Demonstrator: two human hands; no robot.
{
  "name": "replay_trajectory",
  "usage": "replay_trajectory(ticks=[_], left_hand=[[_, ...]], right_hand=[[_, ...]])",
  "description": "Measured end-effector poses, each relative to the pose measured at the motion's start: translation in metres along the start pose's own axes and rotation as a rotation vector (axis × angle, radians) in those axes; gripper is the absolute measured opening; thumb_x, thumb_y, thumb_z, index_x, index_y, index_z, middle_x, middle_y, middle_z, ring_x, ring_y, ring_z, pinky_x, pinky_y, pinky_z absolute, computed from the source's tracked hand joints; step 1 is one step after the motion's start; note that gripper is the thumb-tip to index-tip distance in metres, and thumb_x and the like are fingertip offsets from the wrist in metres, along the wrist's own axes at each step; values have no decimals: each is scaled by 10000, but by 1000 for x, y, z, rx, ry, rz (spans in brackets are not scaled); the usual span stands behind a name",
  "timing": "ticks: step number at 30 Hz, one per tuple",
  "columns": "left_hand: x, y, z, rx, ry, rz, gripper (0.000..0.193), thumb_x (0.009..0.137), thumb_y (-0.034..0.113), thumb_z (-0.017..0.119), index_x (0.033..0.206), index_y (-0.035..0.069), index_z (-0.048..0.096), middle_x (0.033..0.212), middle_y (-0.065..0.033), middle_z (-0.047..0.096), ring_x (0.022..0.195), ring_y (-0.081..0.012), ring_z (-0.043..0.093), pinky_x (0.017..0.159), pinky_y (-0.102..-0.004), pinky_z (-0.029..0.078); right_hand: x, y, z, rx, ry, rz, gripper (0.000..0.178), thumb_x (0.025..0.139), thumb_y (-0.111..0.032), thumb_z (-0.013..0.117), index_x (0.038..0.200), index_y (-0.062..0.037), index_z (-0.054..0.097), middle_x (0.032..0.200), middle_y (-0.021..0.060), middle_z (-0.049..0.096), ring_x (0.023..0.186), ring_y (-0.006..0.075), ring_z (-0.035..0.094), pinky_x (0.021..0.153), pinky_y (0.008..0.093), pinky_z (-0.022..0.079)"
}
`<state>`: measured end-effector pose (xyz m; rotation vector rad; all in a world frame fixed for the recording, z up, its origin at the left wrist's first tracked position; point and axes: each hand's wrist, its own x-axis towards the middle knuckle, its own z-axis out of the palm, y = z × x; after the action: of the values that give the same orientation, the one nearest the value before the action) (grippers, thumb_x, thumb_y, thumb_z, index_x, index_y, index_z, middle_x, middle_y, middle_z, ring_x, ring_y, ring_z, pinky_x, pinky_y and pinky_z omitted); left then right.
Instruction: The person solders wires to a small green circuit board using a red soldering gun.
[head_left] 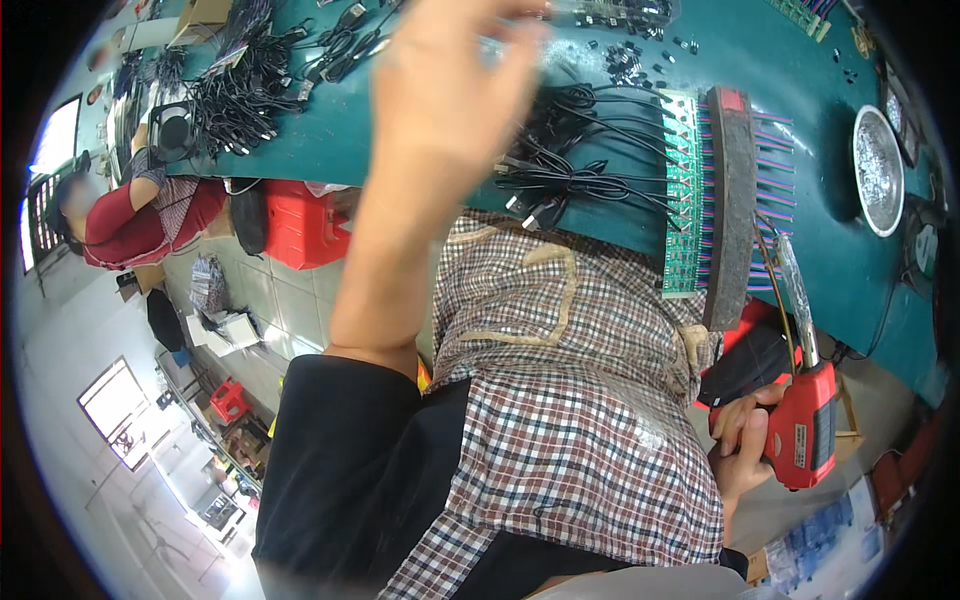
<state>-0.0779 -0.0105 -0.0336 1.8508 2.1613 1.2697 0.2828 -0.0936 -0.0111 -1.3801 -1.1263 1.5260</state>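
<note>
1. Closest in, at the worktop's near edge, the right hand [742,435] wraps round the red-and-black pistol-shaped tool [806,440], its silver barrel aimed inward, presumably keeping the tip clear of the fingers.
2. Just inside that edge come the green circuit boards [682,190] in a row, and beside them the long dark bar [732,210], probably a weight steadying the thin coloured wires [772,150]; its near end appears to overhang.
3. Up goes the left hand [450,70], over the worktop, blurred and cut off by the frame; whether it grips anything, I can't tell.
4. Black bundled cables [560,175] run onto the boards' left side, leaving little room there.
5. Right of the wires, bare green worktop [825,90] gives room to move, up to the round metal bowl [880,172] near the right edge.
</note>
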Motion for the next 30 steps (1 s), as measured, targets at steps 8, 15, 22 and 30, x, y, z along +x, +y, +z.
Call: replay_trajectory(ticks=[8, 15, 22, 30], left_hand=[[6, -117, -8, 496, 165, -58, 183, 858, 202, 746, 992, 78, 725, 910, -73, 668, 830, -204, 639, 771, -312, 506], [-4, -63, -14, 16, 162, -193, 126, 929, 113, 674, 1016, 22, 691, 867, -1, 655, 771, -68, 577, 727, -221, 486], [-28, 49, -17, -325, -274, -94, 92, 804, 41, 772, 862, 38, 700, 791, 13, 589, 610, -47, 451, 521, -197, 345], [-58, 81, 13, -670, -598, -147, 97, 822, 3, 741, 896, 17, 680, 851, -18, 587, 662, -58, 481, 536, -212, 363]], right_hand=[[-1, 2, 1, -21, -21, -10, 205, 982, -135, 522, 1113, 7, 453, 553, -12, 375, 465, 96, 361, 514, 264, 347], [0, 4, 6, -2, 12, -55, 167, 974, -91, 518, 1090, 21, 474, 561, -13, 376, 433, 74, 323, 460, 253, 322], [12, -2, 24, -78, 91, -46, 241, 933, -73, 575, 1134, 12, 474, 619, 4, 447, 474, 89, 379, 489, 252, 342], [49, -12, 61, 15, -61, -118, 473, 880, 36, 632, 1310, 9, 436, 907, 83, 557, 819, 195, 644, 705, 308, 535]])
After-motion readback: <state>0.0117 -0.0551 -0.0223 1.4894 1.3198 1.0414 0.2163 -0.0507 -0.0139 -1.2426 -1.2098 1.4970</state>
